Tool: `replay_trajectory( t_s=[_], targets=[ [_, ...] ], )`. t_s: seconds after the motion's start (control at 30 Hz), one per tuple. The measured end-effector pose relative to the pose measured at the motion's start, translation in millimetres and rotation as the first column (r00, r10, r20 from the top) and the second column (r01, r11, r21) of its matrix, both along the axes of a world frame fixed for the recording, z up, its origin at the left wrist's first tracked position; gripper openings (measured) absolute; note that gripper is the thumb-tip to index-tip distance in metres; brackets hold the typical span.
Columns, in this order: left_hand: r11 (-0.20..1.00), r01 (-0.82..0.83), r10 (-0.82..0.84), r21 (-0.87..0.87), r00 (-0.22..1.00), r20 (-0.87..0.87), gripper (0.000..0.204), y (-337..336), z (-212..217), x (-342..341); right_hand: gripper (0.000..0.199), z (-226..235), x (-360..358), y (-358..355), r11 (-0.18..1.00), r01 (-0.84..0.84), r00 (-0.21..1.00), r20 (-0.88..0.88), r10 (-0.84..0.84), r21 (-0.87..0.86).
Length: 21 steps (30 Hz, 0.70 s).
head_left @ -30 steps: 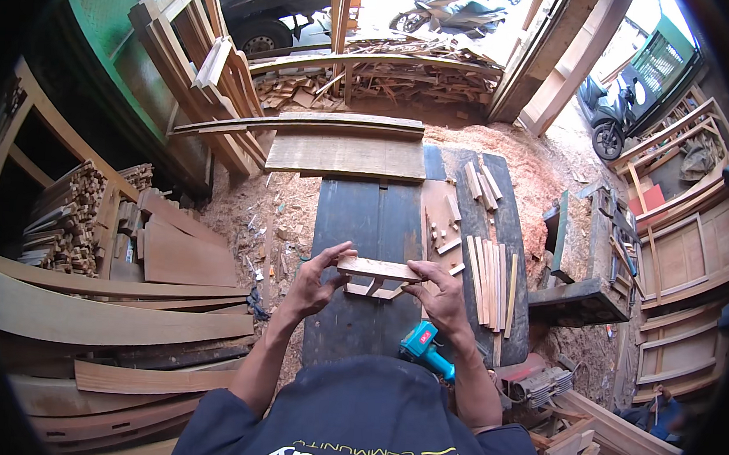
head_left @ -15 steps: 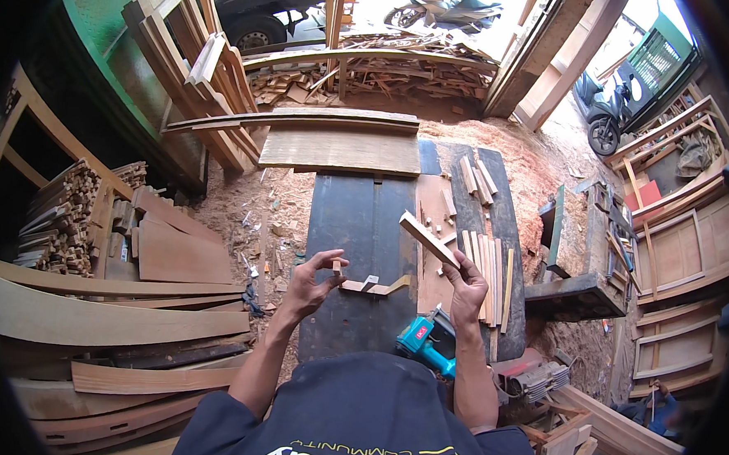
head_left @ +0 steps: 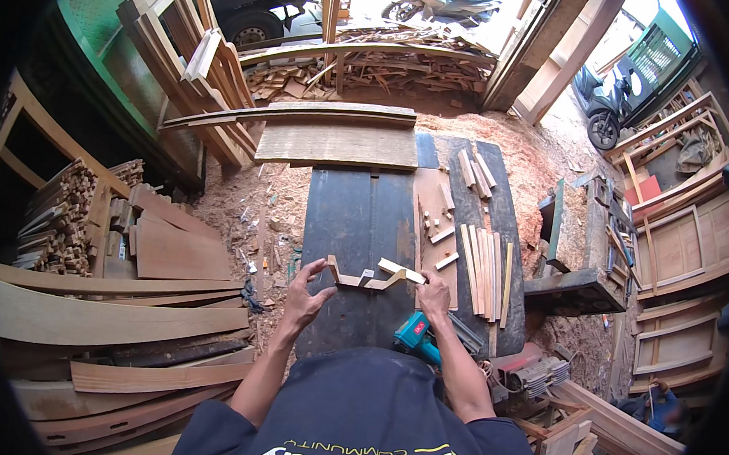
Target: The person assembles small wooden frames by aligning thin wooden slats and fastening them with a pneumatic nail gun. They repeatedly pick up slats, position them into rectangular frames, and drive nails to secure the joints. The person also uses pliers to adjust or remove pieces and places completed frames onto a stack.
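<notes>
Person's L hand (head_left: 301,298) is half-curled, thumb (head_left: 325,294) & fingers (head_left: 311,269) well apart; R hand (head_left: 433,294) is in a pinch grip. L forearm (head_left: 266,369) & R forearm (head_left: 459,368), both bare, reach fwd, angled in twd ea. other.

The table (head_left: 332,217) stands in front of the person (head_left: 364,400), with a broad board (head_left: 327,146) across its far end and a heap of scrap wood (head_left: 418,75) well behind that. Between the left hand (head_left: 305,297) and the right hand (head_left: 433,295) sits an angled wooden piece (head_left: 378,284); a short stick (head_left: 401,271) reaches from the right hand's fingers toward it. Nearer the person, a power tool (head_left: 413,334) lies just left of the right forearm (head_left: 461,364). Long strips (head_left: 481,271) lie on the table, right of that hand. Stacked sticks (head_left: 56,215) and planks (head_left: 104,317) are off to the left, framed panels (head_left: 675,244) to the right.
</notes>
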State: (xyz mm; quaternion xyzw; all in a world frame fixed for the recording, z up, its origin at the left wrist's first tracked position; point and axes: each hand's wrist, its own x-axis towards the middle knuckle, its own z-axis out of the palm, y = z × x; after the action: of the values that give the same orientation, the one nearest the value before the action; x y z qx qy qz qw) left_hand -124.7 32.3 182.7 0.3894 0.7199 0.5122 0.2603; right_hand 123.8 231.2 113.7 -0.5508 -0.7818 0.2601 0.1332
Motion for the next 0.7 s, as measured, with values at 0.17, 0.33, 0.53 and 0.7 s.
replay_trajectory(
  t_s=[0.17, 0.33, 0.53, 0.7],
  targets=[
    [0.983, -0.073, 0.083, -0.171, 0.995, 0.048, 0.054, -36.6, -46.3, 26.0, 0.033, -3.4, 2.8, 2.0, 0.993, -0.105, 0.987, 0.126, 0.097, 0.060],
    [0.898, 0.183, -0.092, -0.401, 0.968, 0.236, 0.044, -78.8, -76.8, 47.2, 0.035, 31.9, 1.9, -1.6, 0.997, -0.076, 0.944, -0.325, 0.064, -0.023],
    [0.840, 0.260, -0.175, -0.476, 0.961, 0.216, 0.040, -76.4, -84.9, 55.1, 0.028, 84.0, 9.0, -7.0, 0.989, -0.040, 0.800, -0.597, -0.055, -0.145],
    [0.867, 0.272, -0.212, -0.418, 0.959, 0.186, 0.035, -46.6, -84.8, 42.8, 0.022, 101.0, 10.9, -7.5, 0.988, -0.065, 0.723, -0.689, -0.049, -0.139]
  ],
)
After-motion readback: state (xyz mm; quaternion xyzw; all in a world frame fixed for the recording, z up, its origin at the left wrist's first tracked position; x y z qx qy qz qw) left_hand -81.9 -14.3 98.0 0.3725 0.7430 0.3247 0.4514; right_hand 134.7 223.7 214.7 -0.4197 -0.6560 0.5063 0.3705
